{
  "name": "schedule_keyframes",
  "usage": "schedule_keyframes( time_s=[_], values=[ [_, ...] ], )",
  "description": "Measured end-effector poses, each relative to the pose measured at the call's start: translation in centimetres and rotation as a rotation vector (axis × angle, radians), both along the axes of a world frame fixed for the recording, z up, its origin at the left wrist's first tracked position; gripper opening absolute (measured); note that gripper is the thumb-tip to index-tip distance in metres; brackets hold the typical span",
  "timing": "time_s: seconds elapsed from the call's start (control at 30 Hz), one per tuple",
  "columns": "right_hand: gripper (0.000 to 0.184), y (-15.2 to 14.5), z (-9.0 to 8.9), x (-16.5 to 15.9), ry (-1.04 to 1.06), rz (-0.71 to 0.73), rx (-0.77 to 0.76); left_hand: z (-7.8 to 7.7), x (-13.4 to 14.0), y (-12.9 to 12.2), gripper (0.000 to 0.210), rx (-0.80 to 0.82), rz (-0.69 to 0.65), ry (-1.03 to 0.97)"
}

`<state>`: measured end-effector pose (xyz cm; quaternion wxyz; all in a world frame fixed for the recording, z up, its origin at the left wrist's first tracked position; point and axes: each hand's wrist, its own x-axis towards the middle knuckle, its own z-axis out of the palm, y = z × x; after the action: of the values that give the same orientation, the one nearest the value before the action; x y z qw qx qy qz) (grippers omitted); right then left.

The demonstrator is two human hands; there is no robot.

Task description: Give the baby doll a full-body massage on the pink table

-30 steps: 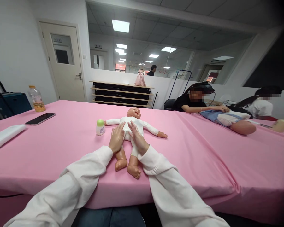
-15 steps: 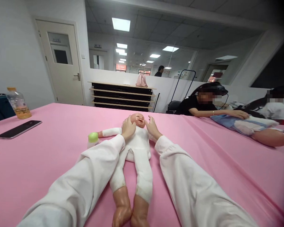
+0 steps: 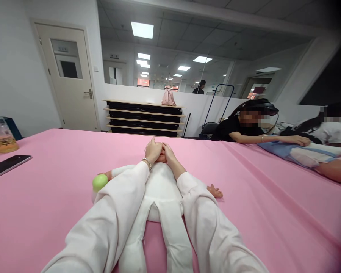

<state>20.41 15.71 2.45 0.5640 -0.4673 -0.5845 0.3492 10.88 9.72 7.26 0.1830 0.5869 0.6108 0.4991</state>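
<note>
A baby doll in a white cloth body lies on its back, with its legs towards me. My left hand, a beaded bracelet at its wrist, rests over the left side of the doll's head with fingers extended. From the other side my right hand lies on the doll's face, its fingers laid flat and meeting the left hand. Between them they hide most of the head; only a little of the face shows. Beside my left sleeve stands a small bottle with a green cap, partly covered by the sleeve.
Pink cloth covers the table. A phone and a drink bottle are at the left. Across the table on the right, a person in black has an arm over another doll. Shelves stand behind.
Both hands have moved inward from the sides of the doll's head onto its face. The view has shifted closer, and the doll's right-side hand now shows beyond my right sleeve.
</note>
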Motion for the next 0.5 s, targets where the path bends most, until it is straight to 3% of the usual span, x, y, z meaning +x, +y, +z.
schedule_keyframes(
  time_s=[0.17, 0.5],
  values=[
    [0.045, -1.5, -0.6, -1.0, 0.069, -0.036, -0.021, -1.8, -0.7, -0.4, 0.047, 0.094, 0.038, 0.083],
    [0.048, -2.8, 0.1, -1.1, 0.004, -0.053, 0.014, -2.3, -1.2, 0.0, 0.040, 0.123, 0.007, 0.026]
  ],
)
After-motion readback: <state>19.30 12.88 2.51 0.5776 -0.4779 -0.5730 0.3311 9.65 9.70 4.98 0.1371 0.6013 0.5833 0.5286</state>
